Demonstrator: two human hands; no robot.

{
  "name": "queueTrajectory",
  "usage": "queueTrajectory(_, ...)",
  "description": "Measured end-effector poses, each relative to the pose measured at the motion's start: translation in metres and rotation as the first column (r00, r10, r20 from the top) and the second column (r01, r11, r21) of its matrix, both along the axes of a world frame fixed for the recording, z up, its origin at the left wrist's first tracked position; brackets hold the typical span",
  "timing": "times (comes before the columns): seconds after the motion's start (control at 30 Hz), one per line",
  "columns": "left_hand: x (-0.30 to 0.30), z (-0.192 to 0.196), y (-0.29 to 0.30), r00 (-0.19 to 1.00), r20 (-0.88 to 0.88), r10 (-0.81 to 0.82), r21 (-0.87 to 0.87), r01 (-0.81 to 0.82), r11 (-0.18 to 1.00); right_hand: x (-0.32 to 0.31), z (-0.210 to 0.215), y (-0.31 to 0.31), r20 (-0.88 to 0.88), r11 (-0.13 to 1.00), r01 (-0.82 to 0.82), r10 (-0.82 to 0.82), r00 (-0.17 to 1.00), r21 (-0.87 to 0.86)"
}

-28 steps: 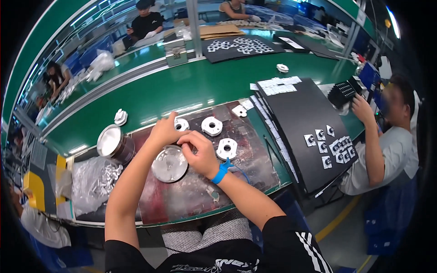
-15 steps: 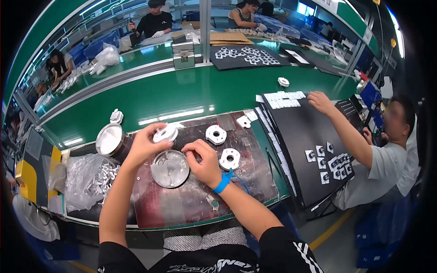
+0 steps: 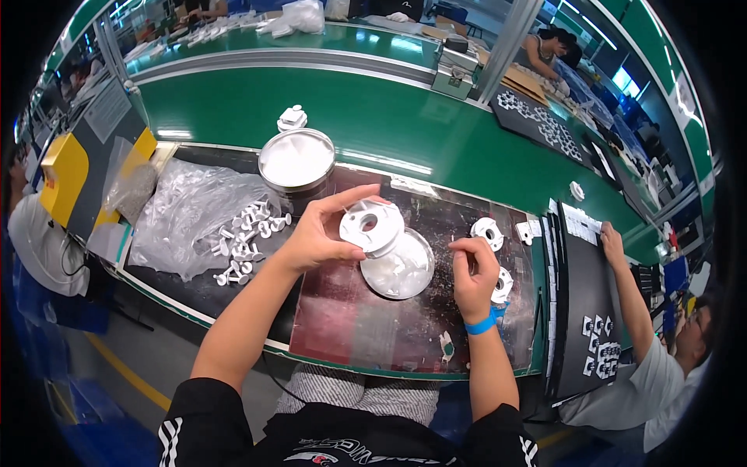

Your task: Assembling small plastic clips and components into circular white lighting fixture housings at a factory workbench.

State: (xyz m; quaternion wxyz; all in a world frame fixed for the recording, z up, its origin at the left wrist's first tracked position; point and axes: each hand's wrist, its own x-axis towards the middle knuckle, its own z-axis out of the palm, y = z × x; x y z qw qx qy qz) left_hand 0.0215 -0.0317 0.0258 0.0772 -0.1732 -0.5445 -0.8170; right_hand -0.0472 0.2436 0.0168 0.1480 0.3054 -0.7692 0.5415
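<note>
Between the thumb and fingers of my left hand (image 3: 323, 229) is a white round plastic part (image 3: 352, 226), its holed face turned up toward me. It hangs over the far left edge of a shallow round dish (image 3: 398, 272) with whitish translucent contents. To the right of the dish, my right hand (image 3: 475, 276) is raised with thumb and index finger pinched. Something tiny may be at its fingertips, too small to make out. Two similar white round parts, a farther one (image 3: 487, 229) and a nearer one (image 3: 505, 285), lie beyond and beside that hand, partly hidden by it.
A tin (image 3: 315, 191) with white contents stands behind my left hand. A clear plastic bag (image 3: 187, 214) spills white plastic pegs (image 3: 241, 247) at left. On the right, a co-worker's hand (image 3: 612, 243) touches a black board (image 3: 572, 311) bearing small parts.
The view has swung left, so the bench sits farther right. My left hand has tilted the white part, showing its holed face. My right hand has drawn away from the dish's edge.
</note>
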Motion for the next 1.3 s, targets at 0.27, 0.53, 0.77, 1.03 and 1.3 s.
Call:
queueTrajectory(0.27,0.001,-0.008,0.007,0.999,-0.028,0.039,0.116,-0.036,0.993,0.007,-0.004,0.000,0.017,1.000,0.015,-0.016,1.000,0.026)
queueTrajectory(0.53,0.001,0.003,0.018,0.993,0.070,-0.091,0.471,0.047,0.881,0.007,0.002,-0.002,-0.035,1.000,-0.012,0.011,0.999,-0.021)
queueTrajectory(0.77,-0.005,-0.014,0.010,0.967,0.131,-0.218,0.633,0.088,0.769,0.062,0.051,0.046,-0.082,0.984,0.180,-0.180,0.980,-0.012)
queueTrajectory(1.03,0.005,0.001,0.036,0.987,0.138,-0.086,0.544,-0.003,0.839,0.103,0.050,0.265,-0.359,0.324,0.919,-0.849,0.387,0.226)
queueTrajectory(1.3,0.009,0.001,0.041,0.956,0.257,-0.138,0.569,-0.034,0.822,0.110,0.020,0.375,-0.294,0.046,0.842,-0.925,0.239,0.538)
